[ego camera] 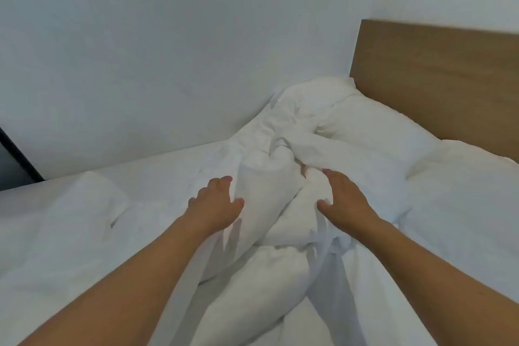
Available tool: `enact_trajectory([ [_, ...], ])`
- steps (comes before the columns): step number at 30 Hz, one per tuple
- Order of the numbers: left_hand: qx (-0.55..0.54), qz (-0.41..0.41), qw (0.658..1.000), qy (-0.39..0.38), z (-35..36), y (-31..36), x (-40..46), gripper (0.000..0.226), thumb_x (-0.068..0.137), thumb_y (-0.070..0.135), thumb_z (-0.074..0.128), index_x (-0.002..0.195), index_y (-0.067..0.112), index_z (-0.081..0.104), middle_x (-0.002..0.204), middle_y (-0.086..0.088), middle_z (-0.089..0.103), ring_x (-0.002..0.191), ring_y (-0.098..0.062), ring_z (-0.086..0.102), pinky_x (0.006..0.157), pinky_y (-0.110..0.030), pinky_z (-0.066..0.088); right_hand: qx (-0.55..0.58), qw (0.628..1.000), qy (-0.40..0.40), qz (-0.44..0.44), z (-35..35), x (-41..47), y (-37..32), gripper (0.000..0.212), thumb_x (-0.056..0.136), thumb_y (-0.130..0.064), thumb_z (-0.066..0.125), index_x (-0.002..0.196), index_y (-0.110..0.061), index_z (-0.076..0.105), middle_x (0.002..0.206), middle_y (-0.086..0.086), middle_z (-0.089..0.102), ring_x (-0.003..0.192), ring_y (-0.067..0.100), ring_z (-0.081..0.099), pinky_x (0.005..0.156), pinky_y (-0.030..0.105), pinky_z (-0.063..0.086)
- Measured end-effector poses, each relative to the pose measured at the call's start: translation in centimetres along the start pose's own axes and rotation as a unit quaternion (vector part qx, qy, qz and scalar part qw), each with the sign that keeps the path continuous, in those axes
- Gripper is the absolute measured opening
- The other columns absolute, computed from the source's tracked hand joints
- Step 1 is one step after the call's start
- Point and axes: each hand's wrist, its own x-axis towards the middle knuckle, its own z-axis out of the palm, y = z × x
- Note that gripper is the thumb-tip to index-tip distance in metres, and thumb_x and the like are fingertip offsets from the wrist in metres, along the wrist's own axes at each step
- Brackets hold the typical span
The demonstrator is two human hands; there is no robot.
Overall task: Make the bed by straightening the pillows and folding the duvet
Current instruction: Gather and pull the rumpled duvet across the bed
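Both open, left hand (217, 202) and right hand (344, 199) flanking bunched duvet (269, 177); risk: grabbing one layer, dragging pillow (373, 126) askew.

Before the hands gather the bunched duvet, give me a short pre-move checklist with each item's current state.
1. Left hand at the duvet: ok, open against the bunch's left side.
2. Right hand at the duvet: ok, open against its right side.
3. Firm grip on fabric: not ok, neither hand has closed.
4. Duvet spread flat: not ok, heaped and twisted mid-bed.
5. Pillow straight by the headboard: not ok, partly under the duvet.
6. Duvet corners located: cannot tell.
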Motion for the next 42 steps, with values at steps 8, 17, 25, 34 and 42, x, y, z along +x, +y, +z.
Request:
enact_trajectory([
  [8, 0.028, 0.034, 0.999, -0.021, 0.9, 3.5, 11.0, 0.089, 0.079, 0.068, 0.053, 0.150, 0.040, 0.006, 0.159, 0.004, 0.008, 0.142, -0.030, 0.020, 0.108, -0.056, 0.028, -0.210, 0.977, 0.021, 0.023, 0.8, 12.5, 3.6, 0.086, 0.088, -0.060, 0.046, 0.153, -0.028, 0.001, 0.161, 0.007, 0.004, 0.147, 0.029, 0.007, 0.117, 0.052, 0.003],
  [17, 0.165, -0.030, 0.974, -0.149, 19.5, 0.3, 19.9, 0.098, 0.064, 0.094, 0.033, 0.135, 0.061, -0.027, 0.153, -0.005, -0.038, 0.136, -0.046, -0.034, 0.085, -0.085, -0.017, -0.201, 0.979, 0.022, -0.010, 16.4, 16.2, 12.7, 0.086, 0.075, -0.082, 0.027, 0.148, -0.038, 0.014, 0.129, 0.016, 0.045, 0.122, 0.036, 0.043, 0.110, 0.047, 0.015],
  [25, 0.192, -0.050, 0.967, -0.158, 20.0, 0.3, 21.5, 0.097, 0.066, 0.089, 0.035, 0.136, 0.060, -0.026, 0.149, -0.004, -0.043, 0.135, -0.043, -0.038, 0.083, -0.084, -0.018, -0.157, 0.975, 0.148, -0.045, 18.6, 17.1, 13.9, 0.063, 0.072, -0.069, 0.044, 0.113, -0.022, 0.052, 0.088, 0.007, 0.051, 0.083, 0.029, 0.050, 0.084, 0.036, 0.029],
  [34, 0.136, -0.026, 0.987, -0.084, 19.4, 0.8, 18.8, 0.086, 0.075, 0.082, 0.035, 0.138, 0.062, -0.019, 0.157, -0.003, -0.027, 0.140, -0.041, -0.025, 0.091, -0.080, -0.017, -0.224, 0.974, 0.027, -0.007, 12.3, 11.9, 10.1, 0.041, 0.090, -0.061, 0.042, 0.108, -0.025, 0.047, 0.086, -0.003, 0.068, 0.082, 0.021, 0.065, 0.067, 0.032, 0.029],
  [42, 0.091, 0.153, 0.971, 0.160, 15.6, 4.8, 6.1, 0.052, 0.083, 0.041, 0.043, 0.132, 0.023, 0.050, 0.143, -0.011, 0.041, 0.127, -0.036, 0.041, 0.101, -0.053, 0.037, -0.108, 0.986, -0.097, 0.084, 5.9, 2.5, 9.8, 0.028, 0.094, -0.048, 0.038, 0.101, -0.022, 0.045, 0.086, -0.001, 0.061, 0.076, 0.023, 0.057, 0.064, 0.033, 0.036],
])
